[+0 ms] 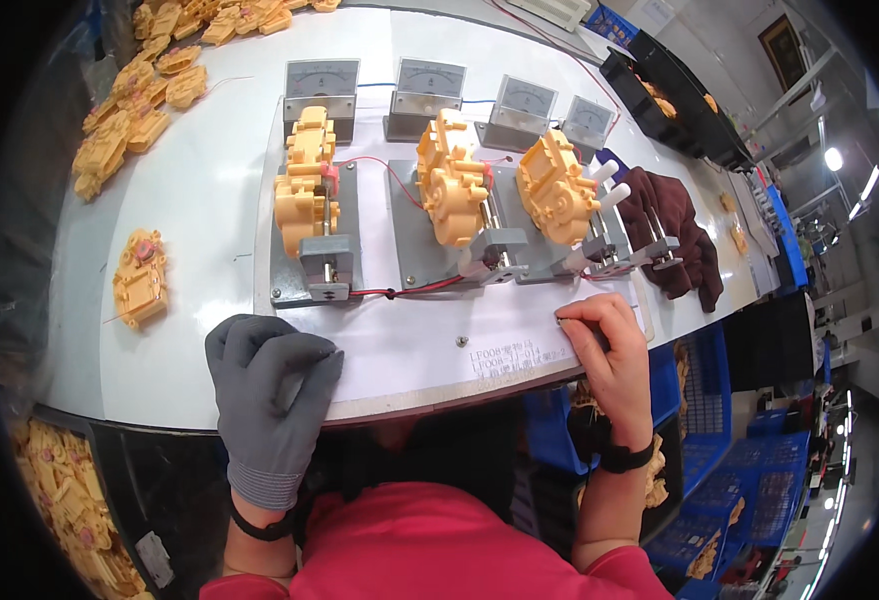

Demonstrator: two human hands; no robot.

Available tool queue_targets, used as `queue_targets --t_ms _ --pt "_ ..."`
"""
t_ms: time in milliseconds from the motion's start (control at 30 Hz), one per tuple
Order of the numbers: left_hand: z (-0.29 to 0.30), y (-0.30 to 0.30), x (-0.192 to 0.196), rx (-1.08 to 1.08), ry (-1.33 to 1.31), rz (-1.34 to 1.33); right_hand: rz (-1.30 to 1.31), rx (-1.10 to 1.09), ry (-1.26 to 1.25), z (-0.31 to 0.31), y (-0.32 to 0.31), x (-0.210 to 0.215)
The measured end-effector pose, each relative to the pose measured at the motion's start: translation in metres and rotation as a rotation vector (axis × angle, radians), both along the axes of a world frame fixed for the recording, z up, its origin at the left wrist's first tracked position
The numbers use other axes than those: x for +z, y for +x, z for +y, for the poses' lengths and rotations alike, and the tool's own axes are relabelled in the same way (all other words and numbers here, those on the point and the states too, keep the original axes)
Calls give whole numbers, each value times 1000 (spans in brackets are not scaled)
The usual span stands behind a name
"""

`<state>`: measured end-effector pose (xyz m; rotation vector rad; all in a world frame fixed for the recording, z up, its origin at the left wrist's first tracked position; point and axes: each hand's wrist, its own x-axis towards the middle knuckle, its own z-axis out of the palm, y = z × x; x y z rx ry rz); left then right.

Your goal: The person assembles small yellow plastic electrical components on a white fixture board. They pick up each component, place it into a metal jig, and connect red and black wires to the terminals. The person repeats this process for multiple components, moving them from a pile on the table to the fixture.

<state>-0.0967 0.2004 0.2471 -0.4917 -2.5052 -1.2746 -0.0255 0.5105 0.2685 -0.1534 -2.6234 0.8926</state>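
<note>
My left hand, in a grey knit glove, rests at the table's front edge with its fingers curled closed; whatever they may hold is hidden. My bare right hand is at the front right of the board, thumb and forefinger pinched, a tiny dark speck at their tips. Beyond the hands, three yellow plastic gearbox housings sit in metal test fixtures: a left housing, a middle housing and a right housing. Neither hand touches them. Another yellow housing lies on the table, up and left of my gloved hand.
Several analog panel meters stand behind the fixtures, such as the leftmost meter. Red and black wires run along the fixtures' front. Housings are piled at the far left. A brown cloth lies right; blue crates stand below.
</note>
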Motion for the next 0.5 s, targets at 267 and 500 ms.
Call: queue_targets --t_ms 267,500 --pt "2 0 1 13 -2 -11 36 1 22 1 -3 -3" --pt "1 0 0 13 -12 -3 44 -4 16 -1 -2 -4"
